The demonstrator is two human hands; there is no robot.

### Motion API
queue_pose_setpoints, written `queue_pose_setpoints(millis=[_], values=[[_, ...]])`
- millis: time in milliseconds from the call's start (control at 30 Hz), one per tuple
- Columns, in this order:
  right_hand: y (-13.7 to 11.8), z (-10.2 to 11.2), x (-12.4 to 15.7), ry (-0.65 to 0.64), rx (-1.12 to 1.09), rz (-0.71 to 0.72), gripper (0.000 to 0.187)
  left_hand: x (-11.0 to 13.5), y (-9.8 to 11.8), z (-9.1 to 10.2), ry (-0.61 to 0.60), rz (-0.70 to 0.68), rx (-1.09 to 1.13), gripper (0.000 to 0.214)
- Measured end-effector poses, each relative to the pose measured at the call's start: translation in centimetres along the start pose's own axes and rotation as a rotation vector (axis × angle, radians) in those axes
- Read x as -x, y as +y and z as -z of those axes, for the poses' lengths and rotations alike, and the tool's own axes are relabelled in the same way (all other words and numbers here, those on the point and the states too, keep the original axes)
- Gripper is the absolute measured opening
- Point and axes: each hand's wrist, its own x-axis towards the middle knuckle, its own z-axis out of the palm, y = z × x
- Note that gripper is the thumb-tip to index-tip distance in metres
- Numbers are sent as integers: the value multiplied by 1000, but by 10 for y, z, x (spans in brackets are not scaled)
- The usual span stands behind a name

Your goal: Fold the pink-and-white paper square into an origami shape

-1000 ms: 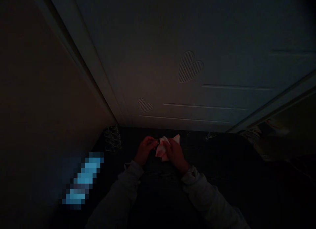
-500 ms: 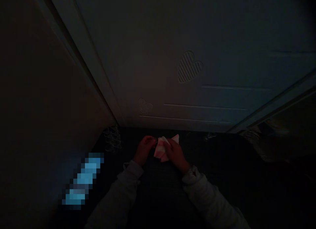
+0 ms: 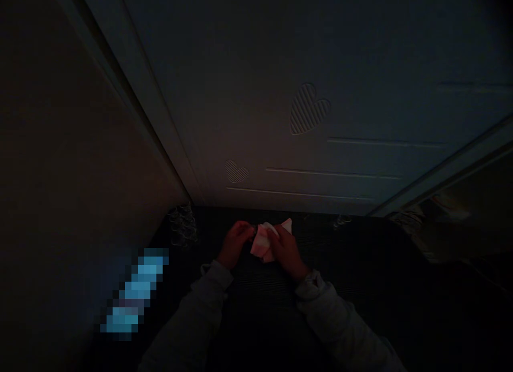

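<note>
The scene is very dark. My left hand [image 3: 235,243] and my right hand [image 3: 286,250] meet over a dark ribbed surface [image 3: 260,302]. Between them is a small pale pink and white piece of folded cloth or paper [image 3: 264,240]. The fingers of both hands are curled and pinch it, the left at its left edge, the right over its right side. A pink corner sticks up behind my right hand. Both arms wear light grey sleeves.
A pale panel with two striped heart shapes [image 3: 308,109] rises right behind the hands. A brownish wall [image 3: 72,163] stands on the left. Something clear and crinkly [image 3: 182,225] lies at the surface's far left corner. Dim clutter [image 3: 436,211] lies at the right.
Almost nothing differs. The hands stay together on the pink piece, and the piece shifts only slightly between the fingers.
</note>
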Motion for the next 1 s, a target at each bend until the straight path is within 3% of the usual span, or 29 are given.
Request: queue_pose_setpoints(millis=[333, 533, 1000], values=[[-3, 1, 2, -13, -222, -37, 27, -1, 1, 1, -4, 79, 165, 18], [7, -2, 0, 27, -361, -168, 31, -2, -3, 3, -24, 52, 197, 17], [4, 5, 1, -220, -351, -5, 26, -2, -4, 5, 11, 89, 199, 27]])
